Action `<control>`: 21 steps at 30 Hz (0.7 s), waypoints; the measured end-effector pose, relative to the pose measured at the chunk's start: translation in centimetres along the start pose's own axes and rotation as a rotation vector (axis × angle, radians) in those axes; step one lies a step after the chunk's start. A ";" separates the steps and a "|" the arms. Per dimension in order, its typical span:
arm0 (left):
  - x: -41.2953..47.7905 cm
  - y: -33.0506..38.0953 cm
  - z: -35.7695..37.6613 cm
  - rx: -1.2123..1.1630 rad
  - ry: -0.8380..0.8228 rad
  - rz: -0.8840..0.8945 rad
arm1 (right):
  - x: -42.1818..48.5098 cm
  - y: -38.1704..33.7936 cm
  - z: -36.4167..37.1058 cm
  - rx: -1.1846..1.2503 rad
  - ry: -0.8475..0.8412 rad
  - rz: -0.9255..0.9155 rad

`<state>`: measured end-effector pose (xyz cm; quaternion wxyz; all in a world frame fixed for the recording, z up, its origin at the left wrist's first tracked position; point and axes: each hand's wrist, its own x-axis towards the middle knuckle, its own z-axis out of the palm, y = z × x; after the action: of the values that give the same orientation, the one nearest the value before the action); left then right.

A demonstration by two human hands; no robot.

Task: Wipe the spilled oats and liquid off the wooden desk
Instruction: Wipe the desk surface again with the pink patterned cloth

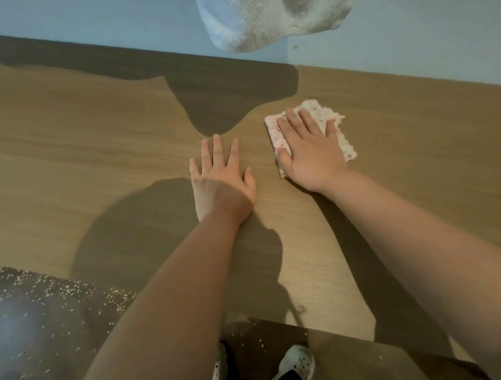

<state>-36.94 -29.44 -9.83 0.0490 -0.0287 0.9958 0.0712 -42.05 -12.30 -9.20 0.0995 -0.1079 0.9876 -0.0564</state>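
We see a small white cloth with pink dots (343,142) lying flat on the brown wooden table (86,128). The right hand (309,151) presses down on top of this cloth. Its fingers (293,119) are straight and spread wide, and they hold nothing. Bits of the cloth stick out past the hand on the far side and on the right side.

The left hand (221,180) lies flat on the bare wood, just to the left of the cloth and not touching it. Its fingers (216,147) are straight and a little apart.

The little pale spilled oats (54,285) are far from the cloth, down to the left and closer to us. They lie on a dark patch, and we cannot tell if that patch is table or floor.

Past the cloth is a light blue wall (410,24). A fluffy white thing (258,13) hangs there, above the cloth and a bit to the left. Below the cloth, close to us, we see white shoes with holes (298,364).
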 end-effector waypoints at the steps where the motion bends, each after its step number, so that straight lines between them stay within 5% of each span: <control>1: 0.0 0.0 0.0 -0.003 0.005 0.002 | 1.4 -1.0 -0.3 -0.001 -0.007 -0.024; 5: -0.1 0.1 0.1 -0.045 0.031 0.000 | 3.4 -0.6 -0.5 -0.005 -0.014 -0.043; 11: -0.2 0.0 0.0 -0.066 0.039 -0.001 | 1.1 4.5 -0.7 0.008 0.062 0.297; 21: -0.3 0.2 -0.3 -0.082 0.014 -0.009 | 11.0 -1.1 -1.9 0.019 0.001 0.005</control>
<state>-36.67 -29.25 -9.51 0.0409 -0.0359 0.9922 0.1117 -52.73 -15.62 -9.23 0.1003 -0.1045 0.9873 -0.0653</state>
